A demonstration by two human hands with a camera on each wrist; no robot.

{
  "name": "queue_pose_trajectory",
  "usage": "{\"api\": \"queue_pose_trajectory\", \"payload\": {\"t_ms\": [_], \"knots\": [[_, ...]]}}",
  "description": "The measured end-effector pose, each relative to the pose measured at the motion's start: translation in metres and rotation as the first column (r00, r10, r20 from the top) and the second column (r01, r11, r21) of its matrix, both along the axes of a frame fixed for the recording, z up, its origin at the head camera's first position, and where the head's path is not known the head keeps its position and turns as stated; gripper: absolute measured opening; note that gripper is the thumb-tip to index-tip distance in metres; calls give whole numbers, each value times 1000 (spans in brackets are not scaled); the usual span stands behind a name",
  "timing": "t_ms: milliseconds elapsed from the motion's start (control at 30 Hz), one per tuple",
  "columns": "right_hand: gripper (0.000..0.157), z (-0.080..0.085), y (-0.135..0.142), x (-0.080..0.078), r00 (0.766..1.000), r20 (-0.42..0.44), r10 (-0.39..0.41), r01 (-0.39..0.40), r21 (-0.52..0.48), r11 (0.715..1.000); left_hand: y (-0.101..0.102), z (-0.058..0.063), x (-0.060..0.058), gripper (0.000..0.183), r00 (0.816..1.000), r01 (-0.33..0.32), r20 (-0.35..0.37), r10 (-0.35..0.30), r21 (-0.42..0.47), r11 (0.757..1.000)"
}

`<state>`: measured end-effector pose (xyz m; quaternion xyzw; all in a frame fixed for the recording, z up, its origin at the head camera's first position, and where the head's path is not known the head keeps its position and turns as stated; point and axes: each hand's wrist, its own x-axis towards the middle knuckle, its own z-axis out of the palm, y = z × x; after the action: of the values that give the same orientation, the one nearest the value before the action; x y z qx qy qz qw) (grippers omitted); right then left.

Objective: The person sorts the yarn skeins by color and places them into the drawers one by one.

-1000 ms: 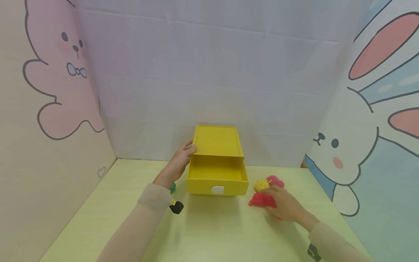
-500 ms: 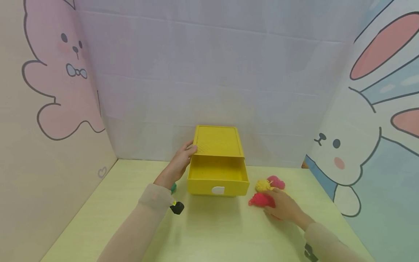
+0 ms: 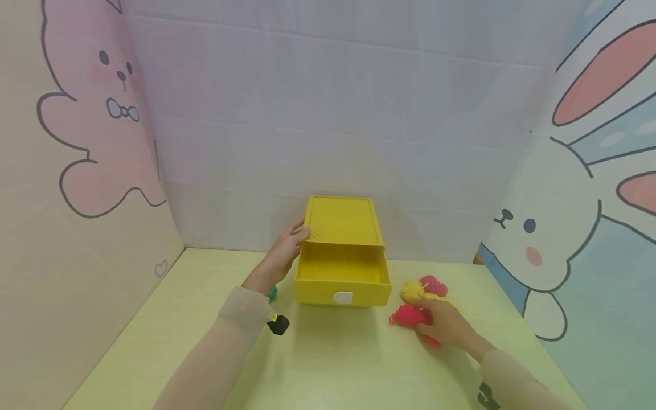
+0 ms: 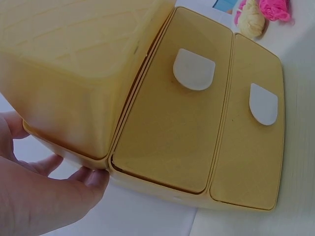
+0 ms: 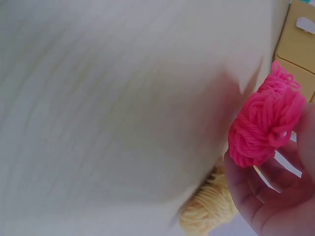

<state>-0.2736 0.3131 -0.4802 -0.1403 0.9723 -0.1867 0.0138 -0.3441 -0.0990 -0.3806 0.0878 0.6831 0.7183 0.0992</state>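
My left hand (image 3: 279,253) grips the upper left edge of a yellow drawer cabinet (image 3: 342,219), thumb near its top corner and fingers along the side. The top drawer (image 3: 342,293) is pulled out, its visible floor bare; it has a white handle. In the left wrist view, two closed drawers (image 4: 170,118) show below it. To the right of the cabinet, my right hand (image 3: 443,323) holds a bright pink-red yarn skein (image 5: 266,120), fingers curled under it and thumb at its side. The hand hides part of the skein in the head view.
Yellow yarn (image 3: 412,291) and a darker pink yarn bundle (image 3: 433,285) lie behind my right hand. Green yarn (image 3: 273,293) peeks out beside my left wrist. The pale table (image 3: 328,364) ends at a back wall, with printed side panels left and right.
My right hand has shifted slightly on the pink-red skein, and more yellow yarn shows behind it. The left hand and the cabinet stay in place.
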Motion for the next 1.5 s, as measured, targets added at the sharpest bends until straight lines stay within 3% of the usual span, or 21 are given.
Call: {"api": "queue_pose_trajectory", "payload": {"t_ms": [133,333,733,1067,1267,1500], "knots": [[46,12,1,2,1000,-9,11,-11,-5,1000,1,1,1,69,1000,-5,3,5,-2,1000],[39,42,-1,9,997,-60,53,-55,-27,998,1,3,4,68,1000,-7,0,7,-4,1000],[43,109,-4,10,988,-134,73,-78,-33,996,0,2,3,67,1000,-6,11,6,16,1000],[43,164,-25,5,963,-227,147,-156,-21,988,0,2,3,66,1000,-2,12,2,5,1000],[41,186,-46,4,951,-235,201,-212,-23,977,1,2,3,67,1000,3,8,-3,-3,1000],[40,196,-74,0,940,-235,247,-256,-7,967,3,1,2,67,1000,2,8,-2,8,1000]]}}
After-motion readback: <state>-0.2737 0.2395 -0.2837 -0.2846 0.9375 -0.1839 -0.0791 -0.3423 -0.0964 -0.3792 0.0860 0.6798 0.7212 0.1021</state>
